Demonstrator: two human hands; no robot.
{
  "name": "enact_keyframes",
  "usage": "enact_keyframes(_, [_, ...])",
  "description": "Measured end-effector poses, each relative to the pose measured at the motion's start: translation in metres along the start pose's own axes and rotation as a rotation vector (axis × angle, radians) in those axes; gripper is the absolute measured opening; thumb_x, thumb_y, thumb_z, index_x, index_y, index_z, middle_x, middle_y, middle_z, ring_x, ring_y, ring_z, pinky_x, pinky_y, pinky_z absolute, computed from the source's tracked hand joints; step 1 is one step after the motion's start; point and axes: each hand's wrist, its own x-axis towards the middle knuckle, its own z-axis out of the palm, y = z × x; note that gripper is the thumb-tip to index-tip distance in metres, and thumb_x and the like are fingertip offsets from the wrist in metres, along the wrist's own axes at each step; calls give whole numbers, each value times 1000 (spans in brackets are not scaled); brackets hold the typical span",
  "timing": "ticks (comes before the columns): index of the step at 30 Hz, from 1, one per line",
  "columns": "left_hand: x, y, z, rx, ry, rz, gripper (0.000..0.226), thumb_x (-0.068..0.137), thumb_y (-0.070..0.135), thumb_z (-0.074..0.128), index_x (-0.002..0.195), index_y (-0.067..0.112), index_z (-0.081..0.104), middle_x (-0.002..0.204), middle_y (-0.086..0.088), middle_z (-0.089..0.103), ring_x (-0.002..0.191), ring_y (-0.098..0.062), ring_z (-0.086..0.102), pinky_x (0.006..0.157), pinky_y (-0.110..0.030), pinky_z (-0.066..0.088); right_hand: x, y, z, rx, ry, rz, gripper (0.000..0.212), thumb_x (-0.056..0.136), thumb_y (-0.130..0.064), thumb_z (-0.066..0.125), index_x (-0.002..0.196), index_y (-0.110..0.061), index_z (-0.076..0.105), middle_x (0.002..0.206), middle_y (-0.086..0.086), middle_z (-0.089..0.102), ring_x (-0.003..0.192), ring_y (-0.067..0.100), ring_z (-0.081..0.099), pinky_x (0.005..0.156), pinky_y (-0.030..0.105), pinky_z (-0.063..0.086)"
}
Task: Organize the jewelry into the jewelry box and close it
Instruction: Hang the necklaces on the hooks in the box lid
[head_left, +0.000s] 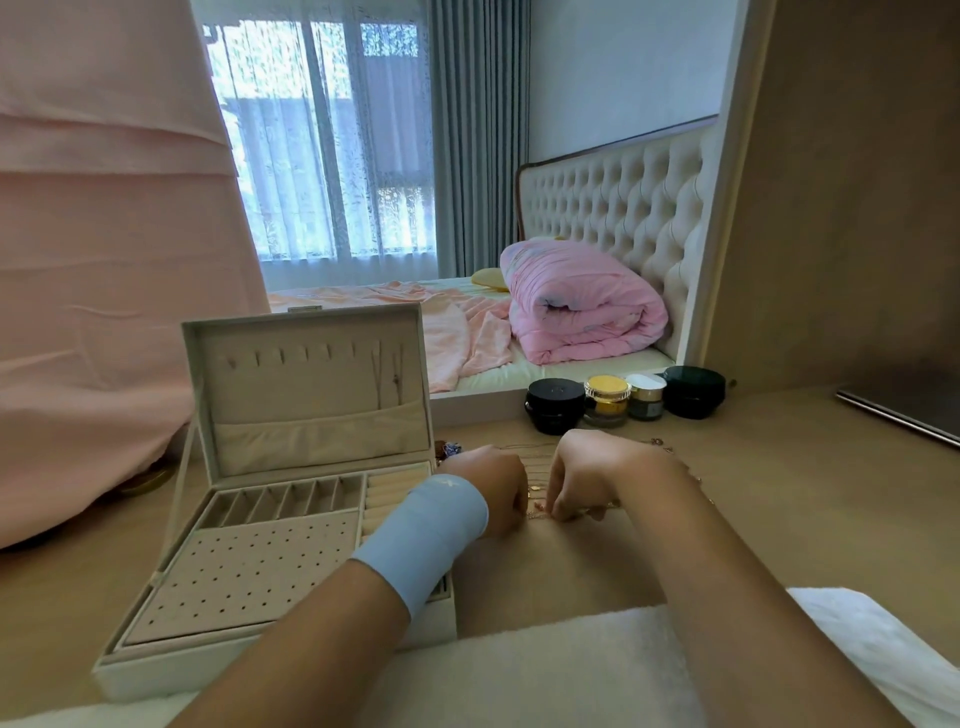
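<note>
1. Fingers (566, 512) of my right hand (597, 475): curled down, tips pinching into the necklace chains (536, 491) that lie on the surface (810, 519).
2. My left hand (491, 488): knuckles up, fingers curled toward the same chains. The fingertips are hidden behind the hand, so I cannot tell whether they grip anything. A light blue wristband (426, 530) is on that wrist.
3. Necklace chains: fine gold strands spread between the two hands, just right of the jewelry box (156, 670), outside it. Both hands cover part of them. More strands (693, 480) show beyond my right wrist.
4. Jewelry box: white, open, to my left. The lid (306, 405) stands upright, with a row of hooks and two thin chains (387, 374) hanging at its right end. The base holds a row of narrow slots (280, 501), ring rolls (389, 486) and a perforated panel (234, 577). My left forearm crosses its near right corner and hides part of the ring rolls.
5. Small blue and red item (452, 448): behind my left hand, too small to identify.
6. Four cosmetic jars at the back of the surface: black (553, 405), gold-lidded (605, 397), white-lidded (645, 395), dark (693, 392).
7. White towel (571, 670): along the near edge, under my forearms.
8. Pink cloth (104, 260): draped at far left.
9. Background: bed with a rolled pink quilt (582, 312), a tufted headboard (623, 208) and a curtained window (332, 156).
</note>
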Motion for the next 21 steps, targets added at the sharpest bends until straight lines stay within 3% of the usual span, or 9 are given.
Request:
enact_keyframes(2, [0,4,0,65,34,-2,17,90,32,60,103,31,71,114,4,65,101,-22,61,72,-30,48,-3,-2,-1,-2,-30,-2,14,84,-15,78,98,-19,79,92,4,75,63,16,64,54,25,54])
enact_keyframes(6, [-4,7,3,162,19,-2,24,93,26,52,111,17,66,119,-5,62,108,-25,59,80,-36,51,-6,-6,1,-4,-55,-3,18,83,-18,80,101,-18,78,91,3,74,60,13,63,48,21,47])
enact_keyframes(10, [-9,7,3,230,-25,6,27,96,23,47,115,13,63,120,-6,61,110,-25,58,76,-34,47,-6,-10,5,-11,-59,0,25,79,-22,84,102,-15,78,87,4,73,64,16,63,59,26,53])
enact_keyframes(12, [-11,5,1,175,-26,3,24,96,23,45,108,14,64,115,-6,62,104,-25,58,78,-35,49,-5,-13,7,-26,-51,-1,26,78,-25,85,100,-14,78,83,4,72,68,18,65,66,30,56])
enact_keyframes(14, [-13,2,-2,63,-2,8,15,95,23,45,94,19,59,106,-5,63,92,-24,56,78,-35,50,-6,-15,8,-36,-54,-10,26,79,-26,84,101,-15,77,87,4,74,74,18,67,71,32,57])
enact_keyframes(17, [-15,-6,-7,-197,90,3,16,93,24,46,87,15,58,98,-3,67,87,-22,60,80,-34,53,-14,-16,0,-34,-93,-59,22,85,-27,75,103,-15,75,92,-1,74,75,13,63,65,26,52])
enact_keyframes(21, [-21,-19,-15,-755,180,3,16,96,18,48,88,13,60,85,1,70,79,-18,64,79,-40,55,-25,-15,-15,151,-70,-148,23,91,-30,64,105,-13,71,97,1,73,78,12,61,68,27,47])
